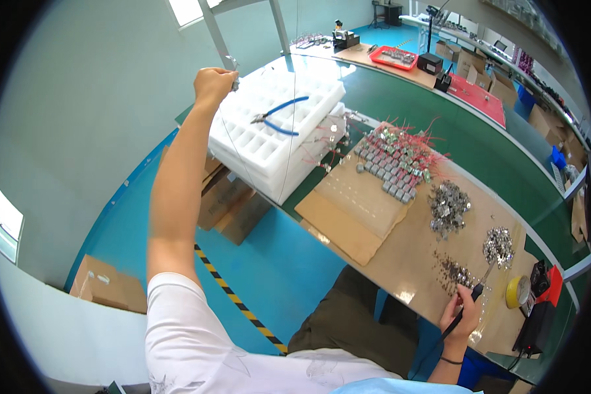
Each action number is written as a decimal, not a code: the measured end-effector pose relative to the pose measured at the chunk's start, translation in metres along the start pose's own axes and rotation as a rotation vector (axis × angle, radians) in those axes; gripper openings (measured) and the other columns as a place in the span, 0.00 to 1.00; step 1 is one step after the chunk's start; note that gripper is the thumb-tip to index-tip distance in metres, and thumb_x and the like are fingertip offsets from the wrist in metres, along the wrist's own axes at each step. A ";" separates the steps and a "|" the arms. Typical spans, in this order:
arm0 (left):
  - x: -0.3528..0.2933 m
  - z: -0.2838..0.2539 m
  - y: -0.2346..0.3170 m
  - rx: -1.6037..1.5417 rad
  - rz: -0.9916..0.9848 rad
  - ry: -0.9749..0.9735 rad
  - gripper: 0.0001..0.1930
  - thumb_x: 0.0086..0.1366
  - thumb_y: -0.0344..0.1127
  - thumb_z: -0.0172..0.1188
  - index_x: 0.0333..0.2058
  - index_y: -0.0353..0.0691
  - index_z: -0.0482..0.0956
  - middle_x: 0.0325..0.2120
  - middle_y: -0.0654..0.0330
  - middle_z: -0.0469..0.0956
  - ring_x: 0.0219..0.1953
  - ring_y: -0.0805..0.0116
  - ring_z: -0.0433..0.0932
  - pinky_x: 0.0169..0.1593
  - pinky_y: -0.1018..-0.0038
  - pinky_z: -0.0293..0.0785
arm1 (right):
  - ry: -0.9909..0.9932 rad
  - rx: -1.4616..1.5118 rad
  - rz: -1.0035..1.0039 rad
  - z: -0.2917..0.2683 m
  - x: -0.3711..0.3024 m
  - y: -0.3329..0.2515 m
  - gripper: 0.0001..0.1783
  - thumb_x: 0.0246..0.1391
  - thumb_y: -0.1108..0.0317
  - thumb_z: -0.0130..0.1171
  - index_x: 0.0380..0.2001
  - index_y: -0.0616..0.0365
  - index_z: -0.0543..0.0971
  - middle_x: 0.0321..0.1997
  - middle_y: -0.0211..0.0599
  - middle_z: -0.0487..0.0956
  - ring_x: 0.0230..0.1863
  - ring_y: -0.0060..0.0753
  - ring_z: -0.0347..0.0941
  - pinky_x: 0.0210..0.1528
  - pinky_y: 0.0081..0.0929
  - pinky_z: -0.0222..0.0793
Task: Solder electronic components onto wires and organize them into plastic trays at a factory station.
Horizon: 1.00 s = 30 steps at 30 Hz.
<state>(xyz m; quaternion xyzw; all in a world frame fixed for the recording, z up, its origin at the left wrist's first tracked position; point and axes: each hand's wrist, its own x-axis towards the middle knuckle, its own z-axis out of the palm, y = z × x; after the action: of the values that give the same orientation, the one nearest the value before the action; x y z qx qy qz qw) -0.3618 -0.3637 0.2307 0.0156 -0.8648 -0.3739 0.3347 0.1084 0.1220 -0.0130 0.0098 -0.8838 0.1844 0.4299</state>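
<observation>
My left hand (pixel 215 85) is stretched far out at the back left, fingers closed over the edge of a stack of white foam trays (pixel 269 151). A small greyish piece (pixel 235 83) shows at its fingertips, too small to name. Blue-handled cutting pliers (pixel 279 119) lie on the top tray, jaws toward my left hand. At the front right my right hand (pixel 463 318) grips a soldering iron (pixel 477 291) by its black handle. Its tip points at a pile of small shiny metal parts (pixel 498 246). Tiny dark pieces (pixel 454 270) are scattered beside my right hand.
Grey block-shaped parts with red wires (pixel 391 164) stand in rows on a cardboard sheet (pixel 351 217). More metal parts (pixel 448 207) are heaped beside them. A yellow tape roll (pixel 517 291) and a black box (pixel 534 328) are at right. Thin strands (pixel 295 59) hang near the trays.
</observation>
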 end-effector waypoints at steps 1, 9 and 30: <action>0.018 0.016 -0.003 0.046 -0.032 -0.040 0.12 0.60 0.40 0.72 0.32 0.35 0.91 0.24 0.56 0.87 0.24 0.69 0.83 0.35 0.72 0.79 | -0.014 -0.052 -0.040 -0.001 0.003 -0.002 0.21 0.56 0.88 0.61 0.52 0.63 0.79 0.43 0.49 0.83 0.37 0.41 0.80 0.37 0.28 0.78; 0.108 0.122 -0.033 0.355 -0.054 -0.201 0.17 0.64 0.49 0.67 0.25 0.42 0.91 0.26 0.62 0.88 0.32 0.67 0.85 0.44 0.68 0.79 | -0.088 -0.158 -0.032 -0.005 0.003 -0.010 0.24 0.49 0.91 0.57 0.50 0.64 0.78 0.48 0.55 0.83 0.45 0.63 0.80 0.50 0.51 0.77; -0.123 0.007 0.091 -0.320 0.546 -0.036 0.11 0.70 0.31 0.67 0.48 0.34 0.88 0.38 0.55 0.88 0.35 0.73 0.84 0.39 0.79 0.78 | -0.220 -0.093 0.079 -0.001 0.027 -0.010 0.26 0.45 0.91 0.56 0.49 0.63 0.81 0.45 0.52 0.85 0.41 0.56 0.81 0.44 0.42 0.79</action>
<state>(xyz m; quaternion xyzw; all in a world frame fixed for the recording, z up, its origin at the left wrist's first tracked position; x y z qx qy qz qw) -0.2501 -0.2595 0.2174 -0.2767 -0.7729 -0.4019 0.4056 0.0939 0.1166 0.0118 -0.0249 -0.9328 0.1581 0.3229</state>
